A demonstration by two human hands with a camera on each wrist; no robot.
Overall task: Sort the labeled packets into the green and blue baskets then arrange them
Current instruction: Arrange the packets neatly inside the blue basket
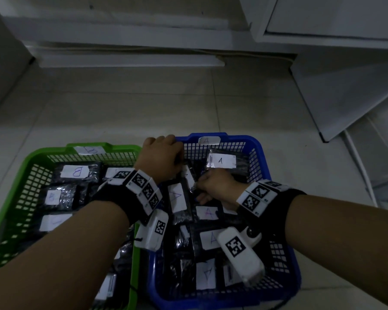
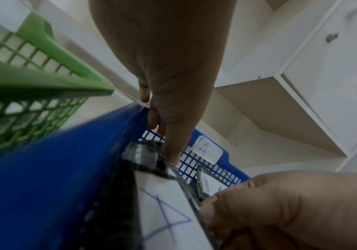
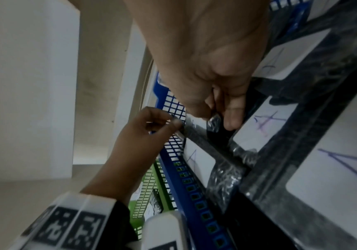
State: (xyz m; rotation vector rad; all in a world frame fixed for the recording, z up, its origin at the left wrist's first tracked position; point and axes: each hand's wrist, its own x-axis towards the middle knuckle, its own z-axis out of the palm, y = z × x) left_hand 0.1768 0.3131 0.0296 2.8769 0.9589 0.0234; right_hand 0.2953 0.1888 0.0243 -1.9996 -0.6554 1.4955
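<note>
Sorting looks done, arranging remains: both the left hand (image 1: 160,157) and right hand (image 1: 215,186) pinch one A-labeled packet (image 1: 188,175) in the blue basket (image 1: 259,153)

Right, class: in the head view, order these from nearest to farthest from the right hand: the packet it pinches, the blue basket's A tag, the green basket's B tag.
1. Pinched packet, in the right hand itself, just to its left.
2. A tag, on the blue basket far rim.
3. B tag, far left, on the green basket rim.
</note>
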